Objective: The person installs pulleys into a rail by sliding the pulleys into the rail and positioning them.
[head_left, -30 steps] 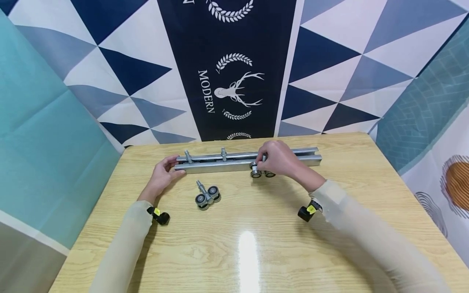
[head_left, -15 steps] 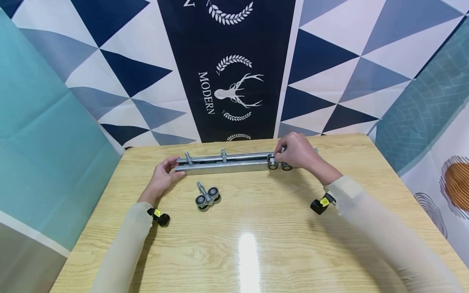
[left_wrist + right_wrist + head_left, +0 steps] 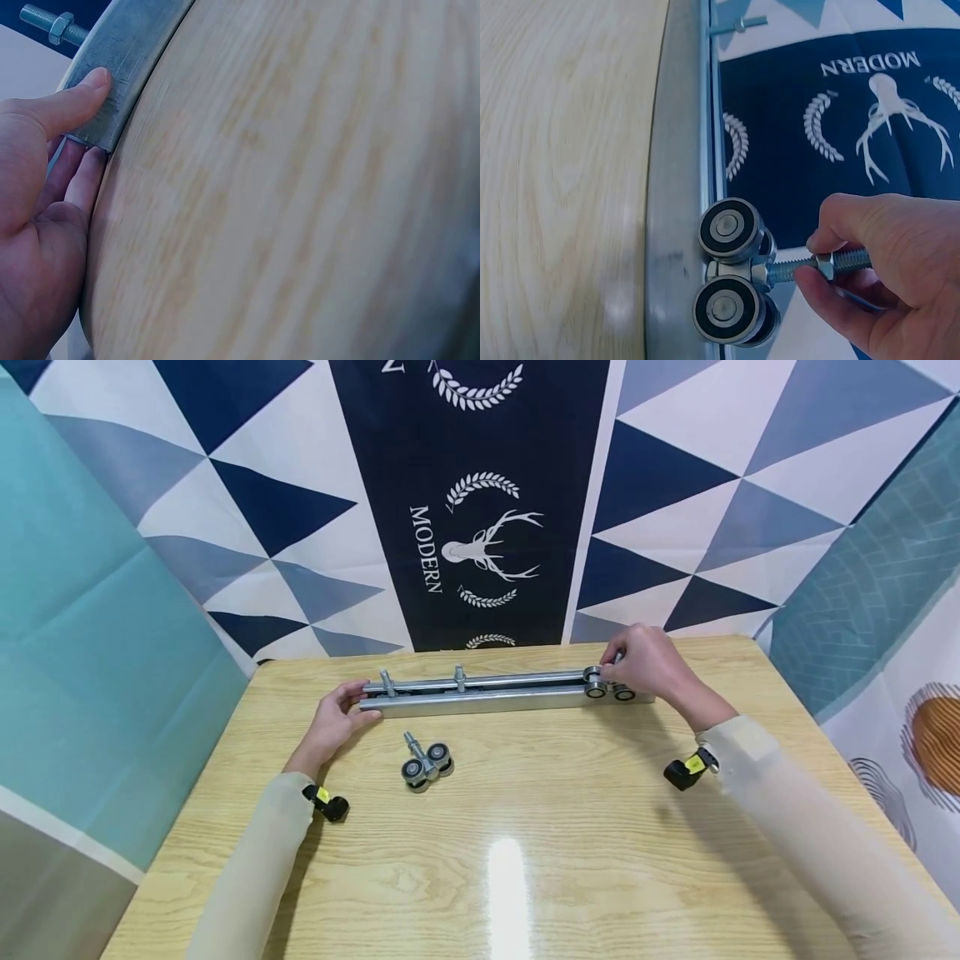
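Our wheel piece (image 3: 736, 271) is by the right end of the rail (image 3: 487, 701), its bolt (image 3: 786, 271) pinched in our right hand (image 3: 892, 262). Our left hand (image 3: 336, 720) grips the other end. We seem to be lining it up; next, the wheels (image 3: 724, 308) probably need to be straight
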Demonstrator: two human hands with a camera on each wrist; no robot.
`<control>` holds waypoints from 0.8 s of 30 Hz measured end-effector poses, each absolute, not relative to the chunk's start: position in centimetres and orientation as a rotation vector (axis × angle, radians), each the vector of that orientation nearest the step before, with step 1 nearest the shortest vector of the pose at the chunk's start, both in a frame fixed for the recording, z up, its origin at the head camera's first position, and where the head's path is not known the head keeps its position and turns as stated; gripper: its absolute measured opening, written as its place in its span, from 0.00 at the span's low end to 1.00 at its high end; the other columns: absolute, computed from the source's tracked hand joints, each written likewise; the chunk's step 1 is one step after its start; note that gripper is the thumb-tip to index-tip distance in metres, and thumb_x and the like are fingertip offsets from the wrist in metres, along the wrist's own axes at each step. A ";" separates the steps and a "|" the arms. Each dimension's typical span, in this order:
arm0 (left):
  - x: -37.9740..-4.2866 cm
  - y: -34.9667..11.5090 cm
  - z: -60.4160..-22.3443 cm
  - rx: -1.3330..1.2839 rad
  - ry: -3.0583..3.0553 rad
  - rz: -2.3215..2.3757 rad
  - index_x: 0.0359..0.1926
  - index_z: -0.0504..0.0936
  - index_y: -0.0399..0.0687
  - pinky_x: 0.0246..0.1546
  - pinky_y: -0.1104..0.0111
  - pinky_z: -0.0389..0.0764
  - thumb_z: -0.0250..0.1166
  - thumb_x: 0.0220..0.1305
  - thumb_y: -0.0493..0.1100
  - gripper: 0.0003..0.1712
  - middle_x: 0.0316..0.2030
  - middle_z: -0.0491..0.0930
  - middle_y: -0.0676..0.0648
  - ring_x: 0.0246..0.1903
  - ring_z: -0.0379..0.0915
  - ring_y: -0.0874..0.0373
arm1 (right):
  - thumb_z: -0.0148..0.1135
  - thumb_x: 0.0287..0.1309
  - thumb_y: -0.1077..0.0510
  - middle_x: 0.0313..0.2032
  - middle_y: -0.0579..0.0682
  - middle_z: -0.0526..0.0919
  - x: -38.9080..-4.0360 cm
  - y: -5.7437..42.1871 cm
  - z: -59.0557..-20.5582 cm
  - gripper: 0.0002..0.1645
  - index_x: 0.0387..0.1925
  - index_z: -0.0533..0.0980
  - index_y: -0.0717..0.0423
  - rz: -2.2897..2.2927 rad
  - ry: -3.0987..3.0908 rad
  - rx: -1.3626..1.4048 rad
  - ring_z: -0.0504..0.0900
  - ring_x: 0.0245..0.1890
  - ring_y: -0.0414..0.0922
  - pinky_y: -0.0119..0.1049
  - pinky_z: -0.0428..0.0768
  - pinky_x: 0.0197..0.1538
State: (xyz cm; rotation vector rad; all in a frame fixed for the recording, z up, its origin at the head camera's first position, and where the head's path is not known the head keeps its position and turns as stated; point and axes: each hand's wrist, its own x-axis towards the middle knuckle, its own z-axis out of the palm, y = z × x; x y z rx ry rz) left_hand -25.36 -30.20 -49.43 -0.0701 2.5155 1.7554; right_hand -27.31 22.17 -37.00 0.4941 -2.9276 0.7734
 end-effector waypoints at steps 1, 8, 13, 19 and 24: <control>-25.4 -30.2 -49.4 -0.071 2.516 1.754 0.85 0.67 0.40 0.63 0.86 0.73 0.73 0.77 0.34 0.42 0.81 0.70 0.34 0.80 0.68 0.41 | 0.76 0.59 0.64 0.36 0.60 0.95 -27.3 22.6 -37.0 0.04 0.30 0.92 0.60 0.765 -2.931 0.491 0.81 0.29 0.47 0.38 0.74 0.35; -25.6 -30.3 -49.3 -0.075 2.494 1.775 0.85 0.66 0.39 0.59 0.89 0.74 0.73 0.76 0.32 0.42 0.80 0.70 0.33 0.80 0.68 0.41 | 0.78 0.60 0.62 0.36 0.62 0.94 -27.6 25.2 -36.6 0.05 0.30 0.92 0.61 0.732 -2.953 0.449 0.82 0.29 0.47 0.38 0.75 0.33; -25.7 -30.3 -49.4 -0.067 2.500 1.777 0.85 0.67 0.38 0.59 0.89 0.74 0.73 0.76 0.32 0.42 0.80 0.70 0.32 0.79 0.68 0.41 | 0.78 0.61 0.62 0.35 0.62 0.94 -27.7 27.2 -36.5 0.05 0.31 0.92 0.62 0.727 -2.948 0.422 0.81 0.26 0.44 0.37 0.75 0.32; -25.6 -30.3 -49.6 -0.074 2.509 1.766 0.85 0.67 0.39 0.61 0.89 0.73 0.72 0.77 0.32 0.41 0.81 0.70 0.33 0.80 0.68 0.42 | 0.76 0.61 0.62 0.36 0.64 0.94 -27.9 29.0 -36.5 0.06 0.30 0.91 0.62 0.730 -2.958 0.385 0.80 0.26 0.46 0.37 0.74 0.31; -25.6 -30.3 -49.5 -0.076 2.510 1.762 0.85 0.67 0.40 0.60 0.88 0.73 0.72 0.77 0.32 0.42 0.80 0.70 0.33 0.79 0.68 0.42 | 0.74 0.62 0.63 0.48 0.72 0.92 -28.1 30.2 -36.4 0.06 0.30 0.90 0.62 0.699 -2.965 0.366 0.83 0.33 0.48 0.39 0.75 0.35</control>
